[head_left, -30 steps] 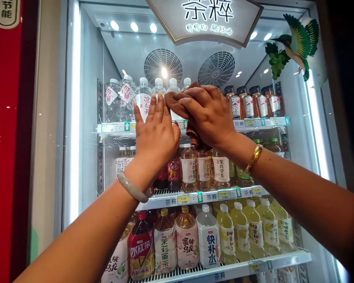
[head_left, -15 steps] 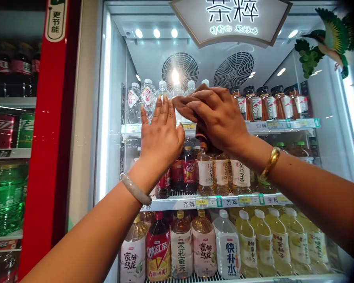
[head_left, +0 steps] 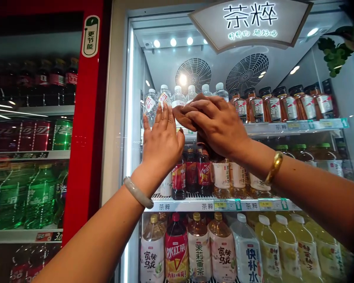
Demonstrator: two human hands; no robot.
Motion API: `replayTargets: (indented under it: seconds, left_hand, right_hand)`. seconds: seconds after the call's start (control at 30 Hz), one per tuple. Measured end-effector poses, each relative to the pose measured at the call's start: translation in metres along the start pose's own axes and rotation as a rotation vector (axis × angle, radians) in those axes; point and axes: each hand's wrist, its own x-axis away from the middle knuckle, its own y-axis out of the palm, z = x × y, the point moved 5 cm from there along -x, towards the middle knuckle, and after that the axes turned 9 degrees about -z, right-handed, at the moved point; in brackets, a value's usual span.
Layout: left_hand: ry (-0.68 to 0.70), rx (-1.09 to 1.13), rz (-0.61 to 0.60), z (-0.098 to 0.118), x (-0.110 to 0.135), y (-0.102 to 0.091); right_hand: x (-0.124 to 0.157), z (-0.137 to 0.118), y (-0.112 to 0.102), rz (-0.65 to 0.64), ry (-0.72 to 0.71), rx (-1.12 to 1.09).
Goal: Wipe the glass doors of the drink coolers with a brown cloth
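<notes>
Head camera: I see one brown cloth (head_left: 181, 114), and it sits high on the glass door (head_left: 159, 63) of the drinks cooler, level with the top shelf (head_left: 295, 126). It is a soft, dull brown rag, bunched and creased, and most of it is hidden under my right hand (head_left: 220, 125). The part I can see slants from upper left, beyond the fingertips, down to lower right, where a fold hangs out below the palm. That slant is its long axis as far as I can tell.

My right hand lies over the cloth with the fingers curved around it, pointing left, clamping it against the glass. My left hand (head_left: 163, 138) is just beside it, spread flat on the glass with the fingers straight and pointing up. It holds nothing, and its thumb nearly meets the cloth.

I count two hands and two bangles: a pale one (head_left: 138, 192) on the left wrist and a gold one (head_left: 273, 168) on the right. Behind the glass are two round fans (head_left: 194, 74), six clear water bottles (head_left: 164, 96) on the top shelf, and a row of amber bottles (head_left: 271, 104) beside them, at least five. A lit sign (head_left: 250, 21) hangs above, and a red cooler (head_left: 82, 157) stands to the left.
</notes>
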Motion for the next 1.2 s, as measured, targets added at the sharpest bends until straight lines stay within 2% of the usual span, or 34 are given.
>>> replayTargets:
  seconds: [0.1,0.2,0.27,0.37,0.47,0.6,0.7,0.83,0.97,1.1,1.2]
  left_hand:
    - [-0.006,-0.036,-0.012,-0.009,0.0,-0.001]
    - [-0.012,-0.055,-0.016,-0.018,0.001,-0.002]
    - [-0.009,-0.069,-0.01,-0.025,0.005,-0.004]
    - [-0.021,-0.094,-0.009,-0.036,0.013,-0.007]
    - [-0.047,-0.121,-0.031,-0.048,0.016,-0.009]
    - [-0.075,-0.127,-0.065,-0.055,0.007,-0.012]
    - [-0.089,-0.119,-0.061,-0.055,0.0,-0.015]
    - [-0.118,-0.107,-0.059,-0.059,0.0,-0.018]
    - [-0.147,-0.142,-0.092,-0.063,0.001,-0.018]
    - [-0.142,-0.17,-0.082,-0.055,-0.005,-0.018]
    - [-0.138,-0.184,-0.075,-0.046,-0.01,-0.017]
  right_hand:
    - [-0.02,0.001,0.003,0.013,0.075,-0.013]
    - [-0.042,-0.018,0.01,-0.012,0.111,-0.033]
    - [-0.047,-0.036,0.013,-0.041,0.09,-0.039]
    - [-0.039,-0.052,0.013,-0.063,0.012,-0.035]
    - [-0.037,-0.046,0.011,-0.068,-0.038,-0.035]
    - [-0.063,-0.032,0.014,-0.049,0.065,-0.065]
    - [-0.079,-0.043,0.021,-0.028,0.064,-0.087]
    - [-0.064,-0.061,0.024,-0.03,-0.085,-0.115]
    - [-0.047,-0.047,0.02,-0.026,-0.165,-0.161]
    - [-0.066,-0.027,0.021,-0.029,-0.024,-0.167]
    - [-0.078,-0.035,0.023,-0.031,0.027,-0.169]
